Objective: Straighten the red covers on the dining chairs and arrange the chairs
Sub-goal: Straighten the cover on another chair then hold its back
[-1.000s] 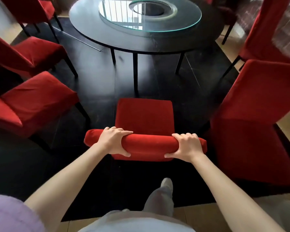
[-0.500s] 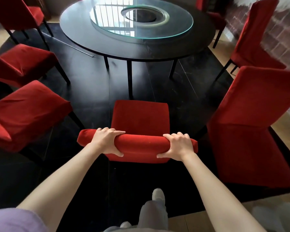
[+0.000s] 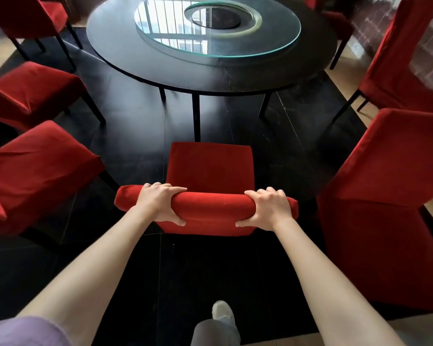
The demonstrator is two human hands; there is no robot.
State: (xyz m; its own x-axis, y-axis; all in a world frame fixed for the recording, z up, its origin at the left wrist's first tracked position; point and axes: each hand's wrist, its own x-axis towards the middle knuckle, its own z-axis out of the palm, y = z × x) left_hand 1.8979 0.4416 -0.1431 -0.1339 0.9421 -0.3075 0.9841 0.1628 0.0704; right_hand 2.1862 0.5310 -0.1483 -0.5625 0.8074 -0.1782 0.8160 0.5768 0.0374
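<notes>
the chair (image 3: 209, 168) sits at the centre of the frame, its seat facing the round black counter (image 3: 210, 68) and its covered backrest top running across the middle like a red roll. the left hand (image 3: 160, 204) grips that top left of centre, fingers curled over the far side and thumb pressed on the near side. the right hand (image 3: 268, 208) grips it right of centre in the same way, thumb pointing inward along the lower edge. both grips are closed round the cover (image 3: 210, 206), which looks smooth between the hands. the chair's front edge lies just short of the counter legs.

a glass turntable (image 3: 215, 28) rests on the counter at the top of the frame. three more red chairs stand along the left edge: one at mid left (image 3: 35, 168), one above it (image 3: 33, 91), one at upper left (image 3: 33, 16). two tall covered chairs stand on the right, one at mid right (image 3: 385, 196) just beside the held chair, one at upper right (image 3: 405, 61). all stand on a dark floor (image 3: 185, 270). a grey trouser leg and pale shoe (image 3: 221, 310) show at the bottom centre, a purple sleeve (image 3: 18, 330) at lower left.
</notes>
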